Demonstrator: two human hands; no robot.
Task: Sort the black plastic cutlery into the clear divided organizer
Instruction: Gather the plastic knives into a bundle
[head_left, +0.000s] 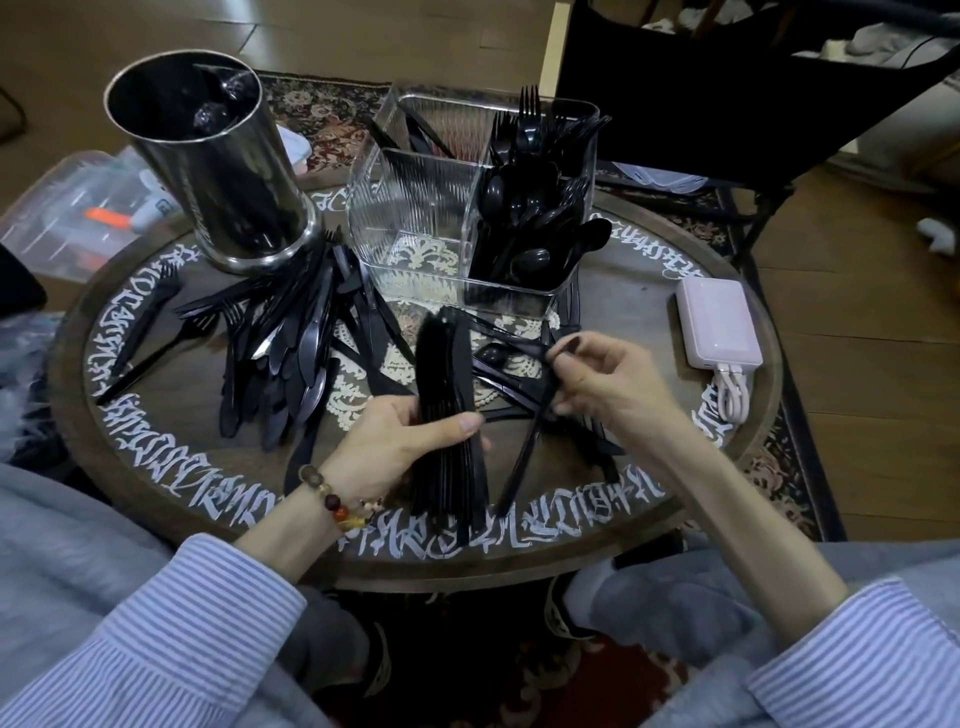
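Down at the bottom centre of the frame, the left hand (395, 447) has its fingers wrapped tight around a thick bundle of black plastic knives (448, 415), thumb clamped across the front, blades pointing up toward the middle of the round dark counter with white lettering round its rim (208, 499). Just right of that, the right hand (602, 379) is pinching a single black plastic knife (524, 457) between thumb and fingertips, and that piece hangs down toward the lower rim. So I'd say this is the gathering step: collecting knives into one stack before they go in.

Left of centre there's still a big loose pile of black plastic cutlery (291, 353) fanned out on the counter, forks and knives mixed.

Further back, upper middle, the clear ribbed plastic divided organizer (415, 218) already has spoons in its front right section and forks behind them. The front left section looks empty, and the back left holds a few dark pieces.

Next move, probably: add the single knife to the bundle, square it up, then drop the lot handles-down into a free section. The shiny steel cylinder container (218, 156) sits upper left, and a pink power bank with white cable (719, 322) on the right.
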